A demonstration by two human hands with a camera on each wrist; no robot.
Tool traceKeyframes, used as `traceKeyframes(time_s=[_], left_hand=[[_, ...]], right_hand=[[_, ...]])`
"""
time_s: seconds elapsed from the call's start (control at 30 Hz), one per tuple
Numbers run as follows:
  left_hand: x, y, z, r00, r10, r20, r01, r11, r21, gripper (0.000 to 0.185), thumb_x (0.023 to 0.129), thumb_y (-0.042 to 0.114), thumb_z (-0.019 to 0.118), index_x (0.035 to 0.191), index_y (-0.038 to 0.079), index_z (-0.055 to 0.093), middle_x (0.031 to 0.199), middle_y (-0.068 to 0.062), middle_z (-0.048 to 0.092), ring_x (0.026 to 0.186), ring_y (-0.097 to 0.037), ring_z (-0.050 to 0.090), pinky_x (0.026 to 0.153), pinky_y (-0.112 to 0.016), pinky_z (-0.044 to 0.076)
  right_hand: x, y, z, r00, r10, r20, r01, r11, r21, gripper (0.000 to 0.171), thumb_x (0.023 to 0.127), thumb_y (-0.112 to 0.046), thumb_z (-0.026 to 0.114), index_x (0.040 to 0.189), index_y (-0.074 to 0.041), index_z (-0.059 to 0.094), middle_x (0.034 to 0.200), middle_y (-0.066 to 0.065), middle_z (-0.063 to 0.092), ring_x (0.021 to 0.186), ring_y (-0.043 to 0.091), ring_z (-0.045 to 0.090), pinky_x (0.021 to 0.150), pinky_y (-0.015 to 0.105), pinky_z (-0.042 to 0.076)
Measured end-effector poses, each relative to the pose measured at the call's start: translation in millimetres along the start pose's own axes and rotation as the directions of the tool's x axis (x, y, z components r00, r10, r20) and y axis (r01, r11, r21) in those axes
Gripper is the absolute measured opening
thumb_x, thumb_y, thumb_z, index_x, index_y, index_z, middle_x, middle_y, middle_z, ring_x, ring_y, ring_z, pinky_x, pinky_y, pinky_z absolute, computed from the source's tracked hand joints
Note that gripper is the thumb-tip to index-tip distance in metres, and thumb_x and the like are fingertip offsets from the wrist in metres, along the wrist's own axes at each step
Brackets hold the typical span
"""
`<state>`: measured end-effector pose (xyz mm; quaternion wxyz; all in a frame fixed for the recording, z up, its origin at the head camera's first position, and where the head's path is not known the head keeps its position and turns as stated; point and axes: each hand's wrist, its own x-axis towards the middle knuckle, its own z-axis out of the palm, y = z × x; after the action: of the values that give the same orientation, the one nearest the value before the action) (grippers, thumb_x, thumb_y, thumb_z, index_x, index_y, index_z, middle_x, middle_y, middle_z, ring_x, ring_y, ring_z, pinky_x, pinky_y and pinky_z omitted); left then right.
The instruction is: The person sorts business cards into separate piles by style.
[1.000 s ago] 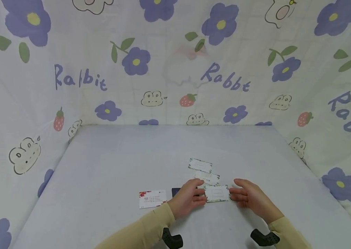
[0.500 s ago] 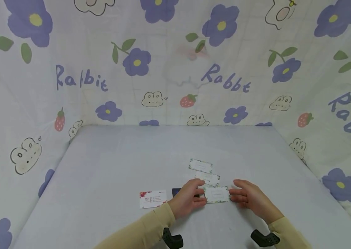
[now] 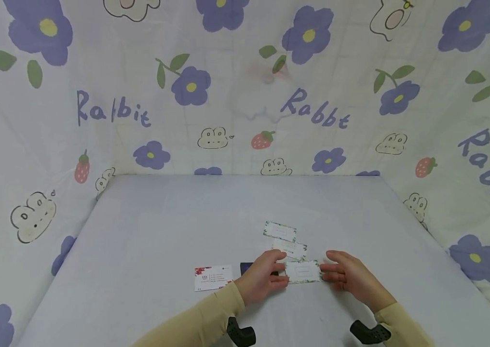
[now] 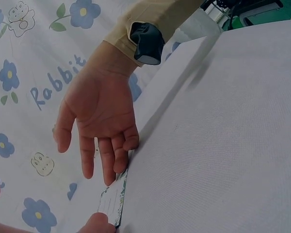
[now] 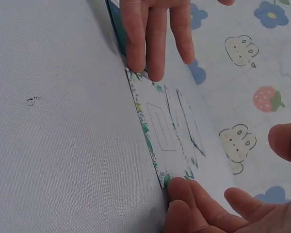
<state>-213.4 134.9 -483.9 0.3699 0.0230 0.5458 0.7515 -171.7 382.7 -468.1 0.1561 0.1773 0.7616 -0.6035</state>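
Observation:
A white business card with a green leafy border lies flat on the table between both hands. The left hand has its fingers extended, with fingertips right at the card's left edge. At the opposite edge are the fingertips of the right hand, its thumb held apart. The right wrist view shows the card spanning the gap between the two sets of fingers. Under the left hand, a dark blue card is mostly hidden. Left of it lies a white card with red flowers.
Two more leafy-bordered cards lie just behind, a farther one and a nearer one beside the left thumb. A white cloth covers the table. Patterned curtains rise at its back and sides.
The leafy card between the hands has shifted very slightly toward the person. Both hands stay almost in place, and the other cards lie as before.

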Motion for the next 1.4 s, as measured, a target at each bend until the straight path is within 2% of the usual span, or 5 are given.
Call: traceKeyframes(time_s=[0.13, 0.57, 0.93, 1.23, 1.4], left_hand=[[1.5, 0.4, -0.4, 1.0, -0.005, 0.003, 0.005, 1.0, -0.009, 0.07, 0.104, 0.033, 0.049, 0.159, -0.002, 0.024, 0.159, -0.036, 0.029, 0.131, -0.045, 0.053, 0.114, -0.054, 0.044], [-0.3, 0.8, 1.2, 1.0, -0.012, 0.003, 0.012, 1.0, -0.008, 0.069, 0.104, 0.03, 0.048, 0.159, -0.004, 0.022, 0.159, -0.04, 0.025, 0.139, -0.052, 0.044, 0.116, -0.052, 0.044], [0.4, 1.2, -1.0, 1.0, -0.006, 0.021, 0.006, 1.0, -0.011, 0.069, 0.105, 0.03, 0.048, 0.159, -0.004, 0.022, 0.158, -0.041, 0.026, 0.14, -0.053, 0.043, 0.117, -0.053, 0.042], [-0.1, 1.2, -3.9, 1.0, -0.02, 0.003, 0.02, 0.999, -0.036, 0.072, 0.104, 0.03, 0.051, 0.158, -0.006, 0.021, 0.157, -0.039, 0.029, 0.141, -0.053, 0.043, 0.117, -0.055, 0.041], [-2.4, 2.8, -6.4, 1.0, -0.008, 0.012, 0.008, 0.999, -0.035, 0.069, 0.105, 0.03, 0.049, 0.158, -0.005, 0.023, 0.158, -0.039, 0.03, 0.142, -0.052, 0.042, 0.117, -0.055, 0.041]], right_hand=[[-1.2, -0.9, -0.6, 1.0, 0.008, -0.004, -0.008, 1.0, 0.003, 0.074, 0.107, -0.044, 0.045, 0.158, 0.003, 0.02, 0.123, 0.009, 0.072, 0.089, 0.009, 0.069, 0.078, 0.03, 0.048], [-3.3, 0.1, 2.1, 1.0, 0.013, -0.005, -0.013, 1.0, 0.003, 0.072, 0.108, -0.042, 0.042, 0.158, 0.004, 0.018, 0.136, 0.021, 0.064, 0.092, 0.012, 0.069, 0.081, 0.032, 0.05], [-4.1, -0.8, 2.2, 1.0, 0.011, 0.002, -0.011, 1.0, 0.006, 0.075, 0.107, -0.045, 0.043, 0.159, 0.004, 0.017, 0.131, 0.014, 0.068, 0.093, 0.011, 0.068, 0.081, 0.031, 0.048], [-2.8, 0.4, 2.3, 1.0, -0.003, 0.007, 0.003, 1.0, 0.005, 0.076, 0.108, -0.045, 0.043, 0.159, 0.004, 0.014, 0.132, 0.016, 0.067, 0.093, 0.01, 0.068, 0.082, 0.032, 0.047], [-2.8, 0.9, 2.5, 1.0, 0.007, -0.007, -0.007, 1.0, 0.021, 0.076, 0.108, -0.043, 0.043, 0.159, 0.004, 0.015, 0.124, 0.008, 0.072, 0.092, 0.01, 0.069, 0.081, 0.031, 0.048]])
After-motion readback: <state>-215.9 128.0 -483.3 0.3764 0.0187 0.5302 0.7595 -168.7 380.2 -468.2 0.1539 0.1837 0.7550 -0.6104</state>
